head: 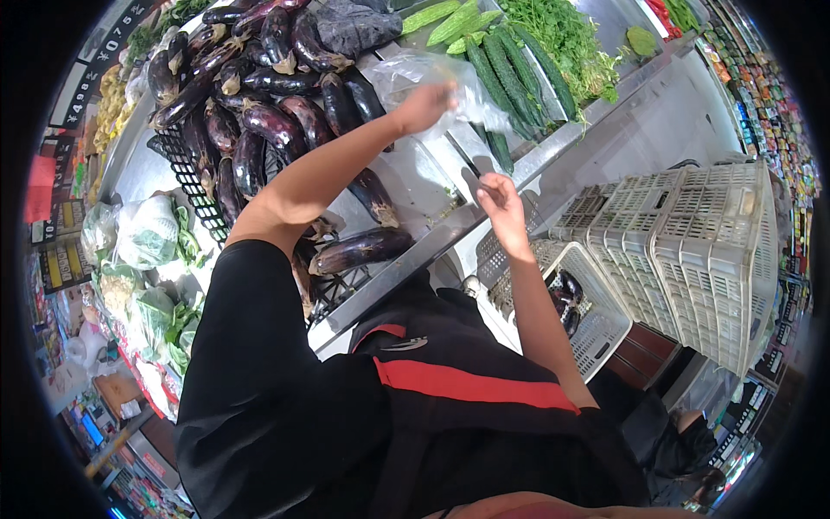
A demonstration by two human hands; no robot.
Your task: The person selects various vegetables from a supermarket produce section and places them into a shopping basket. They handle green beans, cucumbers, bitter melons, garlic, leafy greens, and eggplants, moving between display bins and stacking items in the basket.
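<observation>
My left hand (pixel 428 107), blurred by motion, grips a clear plastic bag (pixel 486 113) above the metal counter. The bag overhangs several dark green cucumbers (pixel 509 71). Lower right, my right hand (pixel 499 198) is over the counter's front edge, its fingers curled. A thin dark strip (pixel 468 159) ends at its fingertips; whether they hold it I cannot tell. Many glossy dark purple eggplants (pixel 275 126) are heaped left of my hands, some beneath my left forearm. One eggplant (pixel 363 251) lies apart beside the counter's edge.
The counter's metal rim (pixel 415 259) crosses before my body. Below right is a white plastic crate (pixel 603 324) holding a few eggplants (pixel 570 285), beside stacked crates (pixel 707 240). Leafy herbs (pixel 551 39) and pale green gourds (pixel 447 23) lie beyond; wrapped vegetables (pixel 148 233) are at left. A person's dark clothing shows lower right.
</observation>
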